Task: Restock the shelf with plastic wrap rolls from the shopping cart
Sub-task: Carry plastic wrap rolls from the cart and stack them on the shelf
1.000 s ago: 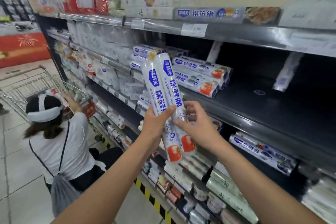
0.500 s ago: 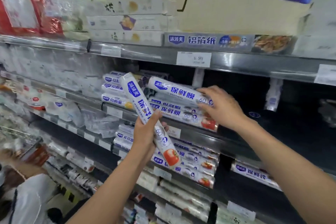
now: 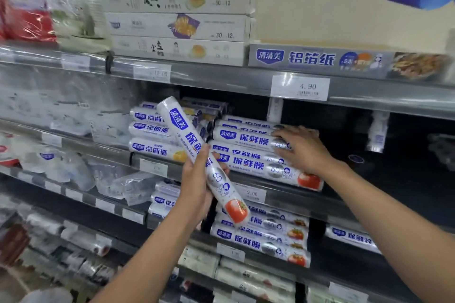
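My left hand [image 3: 198, 187] grips a plastic wrap roll [image 3: 181, 129], white with blue print and a red tomato at its low end; it tilts up to the left in front of the shelf. My right hand [image 3: 301, 149] lies palm down with fingers spread on the right end of the top roll [image 3: 242, 138] of a stack of like rolls [image 3: 248, 165] on the middle shelf [image 3: 290, 198]. That roll rests on the stack; the hand presses on it rather than wraps it. The shopping cart is out of view.
Right of the stack the dark shelf [image 3: 398, 179] lies bare. Yellow-marked rolls [image 3: 152, 151] sit left of the stack, more tomato rolls [image 3: 261, 241] one shelf down. Flat boxes [image 3: 177, 27] and a foil box [image 3: 320, 60] stand on the top shelf; bagged goods [image 3: 66, 115] fill the left.
My right hand has carried one of the two rolls onto the stack and flattened on top of it. The left hand keeps the other roll. The view has shifted closer to the shelf.
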